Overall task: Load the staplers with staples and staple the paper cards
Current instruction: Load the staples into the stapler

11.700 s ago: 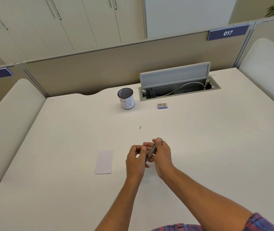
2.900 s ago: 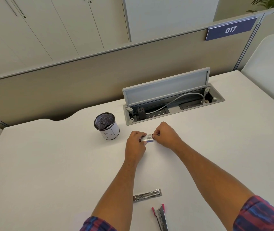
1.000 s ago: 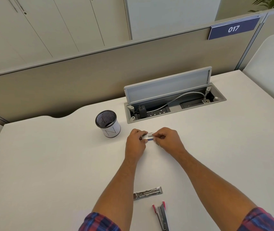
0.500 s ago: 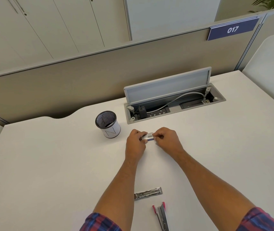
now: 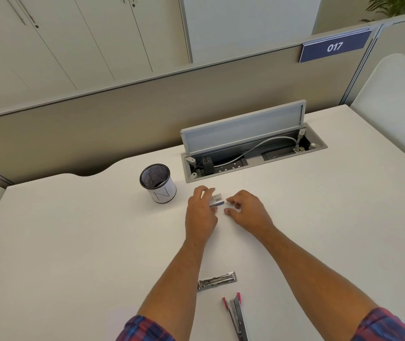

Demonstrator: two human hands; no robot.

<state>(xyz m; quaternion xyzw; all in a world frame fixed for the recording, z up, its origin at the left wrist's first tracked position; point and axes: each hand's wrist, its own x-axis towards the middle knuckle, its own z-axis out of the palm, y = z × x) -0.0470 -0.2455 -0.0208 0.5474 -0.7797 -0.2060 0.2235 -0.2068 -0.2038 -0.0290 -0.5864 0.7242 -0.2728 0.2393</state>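
A small rectangular staple box (image 5: 216, 200), cardboard with a barcode label and a blue edge, is pinched by the left hand (image 5: 201, 212) between fingers and thumb, low over the smooth white desk (image 5: 73, 242). The right hand (image 5: 248, 211) is held just beside the box, apart from it, fingers loosely curled and holding nothing. Nearer the person, a bare metal staple magazine (image 5: 217, 281) and a red-tipped metal stapler (image 5: 237, 316) lie flat. A mesh-lined cylindrical pen cup (image 5: 158, 183) stands beside an open cable hatch (image 5: 253, 143), before a beige partition (image 5: 98, 129).
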